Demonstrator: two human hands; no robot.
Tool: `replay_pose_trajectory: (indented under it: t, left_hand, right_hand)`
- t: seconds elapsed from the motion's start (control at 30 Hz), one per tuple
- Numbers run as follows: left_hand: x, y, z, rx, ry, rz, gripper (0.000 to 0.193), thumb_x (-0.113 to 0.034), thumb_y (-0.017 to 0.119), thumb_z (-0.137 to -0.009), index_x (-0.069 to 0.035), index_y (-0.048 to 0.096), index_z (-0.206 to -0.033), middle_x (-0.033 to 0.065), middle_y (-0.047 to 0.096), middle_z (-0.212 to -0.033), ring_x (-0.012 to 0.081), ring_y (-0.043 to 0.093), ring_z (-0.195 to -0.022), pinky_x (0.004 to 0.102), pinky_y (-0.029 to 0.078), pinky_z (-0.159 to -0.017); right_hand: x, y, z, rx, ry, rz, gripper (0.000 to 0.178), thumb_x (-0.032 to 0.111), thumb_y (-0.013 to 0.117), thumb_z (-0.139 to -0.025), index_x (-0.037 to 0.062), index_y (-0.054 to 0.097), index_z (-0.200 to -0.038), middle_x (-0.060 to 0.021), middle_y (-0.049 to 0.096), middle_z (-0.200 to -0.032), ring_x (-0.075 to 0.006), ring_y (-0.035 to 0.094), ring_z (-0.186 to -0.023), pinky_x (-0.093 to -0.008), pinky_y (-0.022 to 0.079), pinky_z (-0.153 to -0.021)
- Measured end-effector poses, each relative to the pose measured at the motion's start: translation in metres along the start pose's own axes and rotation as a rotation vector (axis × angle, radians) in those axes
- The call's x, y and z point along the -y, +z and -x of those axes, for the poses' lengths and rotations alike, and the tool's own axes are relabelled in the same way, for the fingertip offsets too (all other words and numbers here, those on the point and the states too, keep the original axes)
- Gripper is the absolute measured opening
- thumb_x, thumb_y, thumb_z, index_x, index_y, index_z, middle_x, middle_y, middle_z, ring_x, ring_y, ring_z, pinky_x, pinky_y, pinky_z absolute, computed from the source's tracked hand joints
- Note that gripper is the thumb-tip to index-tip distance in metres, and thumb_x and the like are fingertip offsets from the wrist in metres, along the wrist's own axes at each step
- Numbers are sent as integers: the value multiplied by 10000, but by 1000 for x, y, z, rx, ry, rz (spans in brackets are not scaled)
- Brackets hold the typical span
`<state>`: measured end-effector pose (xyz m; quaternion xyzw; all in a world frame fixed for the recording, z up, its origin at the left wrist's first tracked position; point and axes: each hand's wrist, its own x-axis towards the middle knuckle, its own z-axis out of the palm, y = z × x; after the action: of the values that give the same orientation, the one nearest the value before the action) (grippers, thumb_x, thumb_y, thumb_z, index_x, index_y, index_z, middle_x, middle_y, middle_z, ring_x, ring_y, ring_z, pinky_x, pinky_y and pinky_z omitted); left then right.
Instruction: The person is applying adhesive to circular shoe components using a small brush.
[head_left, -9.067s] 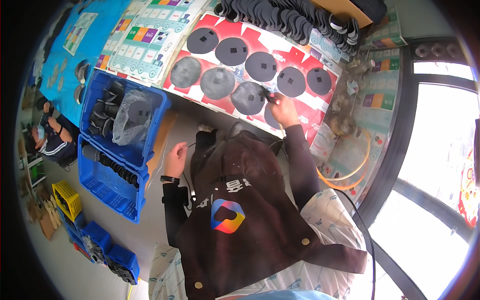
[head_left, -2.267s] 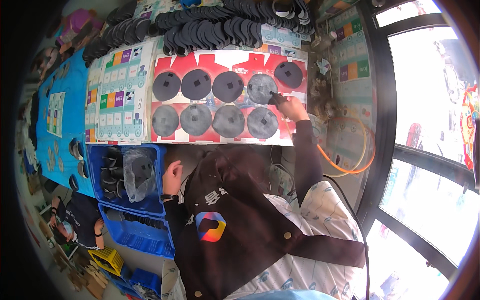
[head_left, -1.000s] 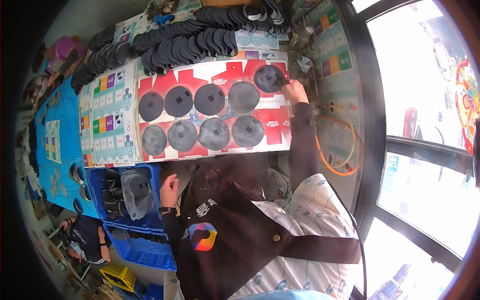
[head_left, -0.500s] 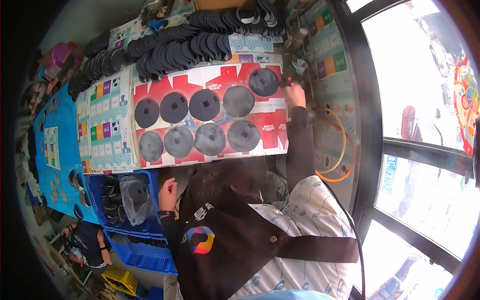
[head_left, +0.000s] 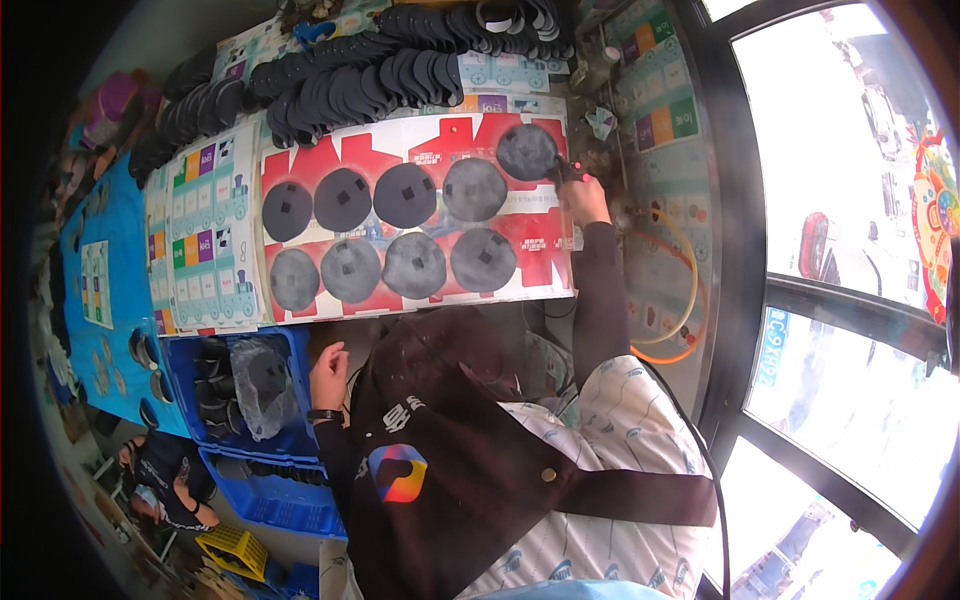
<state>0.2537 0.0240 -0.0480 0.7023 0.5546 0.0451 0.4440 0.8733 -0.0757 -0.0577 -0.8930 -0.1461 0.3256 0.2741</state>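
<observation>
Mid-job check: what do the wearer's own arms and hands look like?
Both hands, left hand and right hand, look ungloved. Dark, plain long sleeves cover the forearms; the right one meets white patterned fabric higher up. A black band circles the left wrist.

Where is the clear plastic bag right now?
In the head view, the clear plastic bag lies left of centre in the upper blue crate, right of some dark curved pieces and left of the person's left hand.

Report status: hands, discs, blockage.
Right hand holds dark tool by top-right disc. Left hand empty, beside blue crate. Nine discs on board. No blockage seen.
</observation>
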Motion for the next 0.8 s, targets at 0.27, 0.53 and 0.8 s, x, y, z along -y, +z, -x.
replay_pose_trajectory:
  t: [0.27, 0.53, 0.8]
  left_hand:
    - [6, -2, 5, -9, -48, 46, 256, -166, 661, -997, -34, 683, -1215, 133, 756, -981, 221, 731, -863, 333, 557, -786]
    - [11, 3, 3, -7, -50, 60, 264, -184, 663, -997, -34, 687, -1213, 140, 758, -990, 232, 730, -861, 342, 556, -783]
    - [6, 1, 7, -2, -63, 17, 262, -184, 661, -995, -41, 692, -1212, 151, 758, -996, 252, 735, -885, 356, 558, -787]
  right_hand:
    - [5, 3, 12, -368, -43, -31, 367, 251, 592, -796, -39, 719, -981, -262, 730, -896, -388, 742, -922, -461, 546, -812]
    - [4, 25, 18, 32, -57, -355, 248, 223, 625, -729, -7, 718, -721, -158, 690, -660, -261, 694, -646, -362, 522, -627]
    - [8, 2, 18, -300, -125, -50, 395, 268, 577, -817, -41, 721, -1017, -331, 690, -1030, -493, 643, -1088, -528, 514, -925]
